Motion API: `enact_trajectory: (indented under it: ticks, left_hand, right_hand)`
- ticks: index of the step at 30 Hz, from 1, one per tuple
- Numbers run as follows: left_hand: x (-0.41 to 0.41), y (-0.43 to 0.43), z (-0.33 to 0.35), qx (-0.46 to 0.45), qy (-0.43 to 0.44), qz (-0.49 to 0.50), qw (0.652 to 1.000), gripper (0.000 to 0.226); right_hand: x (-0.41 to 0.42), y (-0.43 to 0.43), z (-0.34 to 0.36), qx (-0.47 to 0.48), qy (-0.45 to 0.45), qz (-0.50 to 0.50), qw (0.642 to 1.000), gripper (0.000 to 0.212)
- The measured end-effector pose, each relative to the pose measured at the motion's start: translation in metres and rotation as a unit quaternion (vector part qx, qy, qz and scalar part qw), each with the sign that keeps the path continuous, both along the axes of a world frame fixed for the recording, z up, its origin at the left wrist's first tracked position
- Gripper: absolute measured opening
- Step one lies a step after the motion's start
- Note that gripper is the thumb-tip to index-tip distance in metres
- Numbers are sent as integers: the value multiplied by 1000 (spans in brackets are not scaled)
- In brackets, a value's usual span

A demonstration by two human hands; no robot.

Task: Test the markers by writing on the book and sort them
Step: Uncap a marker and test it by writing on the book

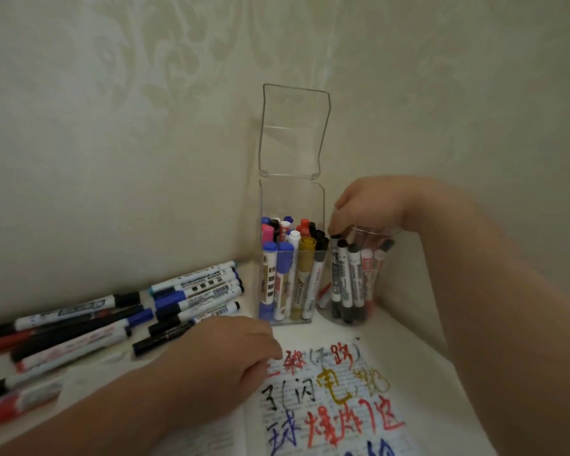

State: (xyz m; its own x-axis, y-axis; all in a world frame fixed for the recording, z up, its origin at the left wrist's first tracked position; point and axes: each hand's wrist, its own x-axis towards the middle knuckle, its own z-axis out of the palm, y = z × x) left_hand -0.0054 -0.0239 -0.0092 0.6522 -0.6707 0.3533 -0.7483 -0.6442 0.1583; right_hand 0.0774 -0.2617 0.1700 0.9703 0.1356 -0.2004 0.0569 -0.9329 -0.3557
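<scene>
An open book (338,432) with printed text lies at the bottom, covered in test scribbles in red, blue, black and gold. My left hand (231,350) rests on its upper left corner with the fingers curled. My right hand (369,205) reaches over a round clear cup (384,232) holding several black-capped and red markers. Its fingertips pinch the cap of a black marker (335,274) standing in that cup. A tall clear box (292,199), its lid flipped up, holds several markers with blue, pink, red, black and gold caps.
A pile of loose markers (112,311), blue, black and red, lies on the white surface at the left. Patterned walls meet in a corner right behind the box and cup. My right forearm crosses the right side above the book.
</scene>
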Motion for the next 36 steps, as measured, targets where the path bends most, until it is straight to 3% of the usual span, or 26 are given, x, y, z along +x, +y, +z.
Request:
enact_trajectory:
  ticks: [6, 12, 17, 22, 31, 36]
  left_hand:
    - [-1, -4, 5, -34, 27, -27, 999, 36]
    - [-7, 1, 5, -8, 40, -36, 999, 43]
    - [-9, 1, 5, -15, 43, -32, 998, 40]
    - [-10, 2, 7, -21, 46, -29, 998, 39]
    - [-11, 1, 9, -20, 55, -27, 998, 50]
    - [-10, 1, 9, -20, 53, -26, 998, 48]
  right_hand:
    - [9, 10, 3, 26, 61, -25, 998, 23]
    - [3, 19, 0, 26, 38, -62, 997, 16]
    - [-1, 17, 8, 9, -3, -76, 997, 29]
    - [-3, 13, 13, 63, -15, -85, 994, 26]
    - [-2, 6, 8, 168, -17, -106, 980, 63]
    - [-11, 7, 20, 179, -79, -120, 973, 41]
